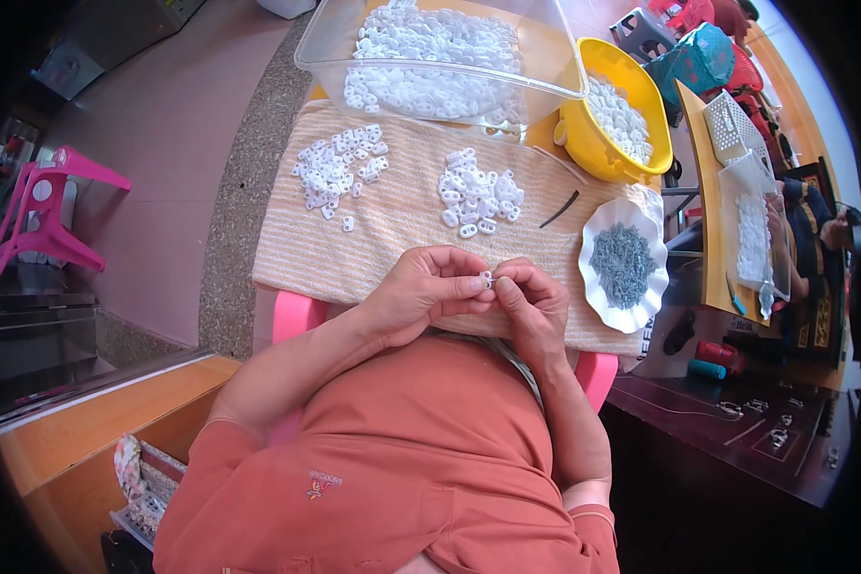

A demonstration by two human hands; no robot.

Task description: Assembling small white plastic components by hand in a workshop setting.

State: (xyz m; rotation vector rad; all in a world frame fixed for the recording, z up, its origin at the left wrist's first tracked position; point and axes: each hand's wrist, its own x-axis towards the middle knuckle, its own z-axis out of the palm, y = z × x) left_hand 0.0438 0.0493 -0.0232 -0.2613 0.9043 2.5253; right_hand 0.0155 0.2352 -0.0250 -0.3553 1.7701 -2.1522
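Note:
Between the thumb and fingers of my left hand (438,289) is a small white two-hole plastic piece (487,278), held just in front of my body. My right hand (534,304) pinches close against it, with a thin grey screw partly showing at its fingertips. Two loose piles lie on the striped towel beyond my hands: one of white plastic pieces (340,167) on the left, another of rounder white pieces (478,194) in the middle. To the right, a white scalloped dish (591,277) holds many small grey screws (624,265).
A clear plastic bin (320,72) of white pieces stands at the far edge, beside a yellow basin (656,120) with more. A dark thin strip (559,209) lies on the towel (392,225). A pink stool (53,215) stands left; another person sits at a table far right.

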